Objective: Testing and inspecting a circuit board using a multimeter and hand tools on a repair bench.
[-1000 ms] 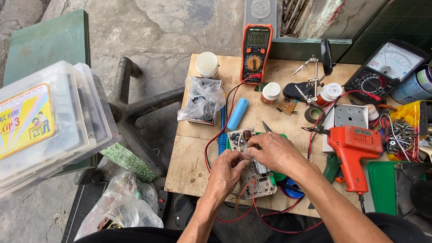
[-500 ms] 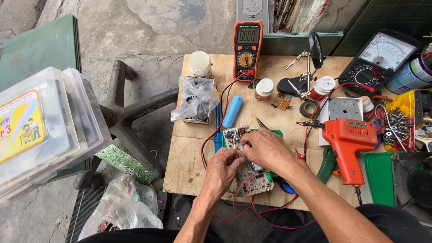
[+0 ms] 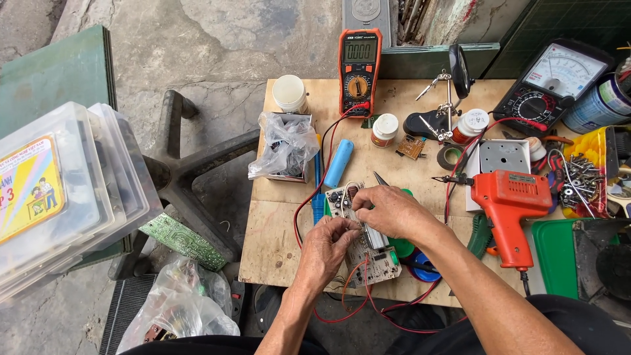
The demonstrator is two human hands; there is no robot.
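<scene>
Two bare hands are working over a pale circuit board (image 3: 368, 246) that is lying near the front edge of a plywood table (image 3: 276, 230), with red wires (image 3: 348, 309) trailing from it over the table edge. The left hand (image 3: 328, 246) is curling its fingers against the board's left side, gripping it there, while the right hand (image 3: 391, 210) is reaching across from above, its fingertips pinching at something small on the board's upper part; what exactly is being pinched is hidden. A blue cylindrical cell (image 3: 338, 162) is lying just beyond the board, beside a crumpled clear plastic bag (image 3: 284, 143). An orange digital multimeter (image 3: 359, 69) is standing at the far edge, and an orange soldering gun (image 3: 509, 207) is resting to the right, well apart from the hands.
</scene>
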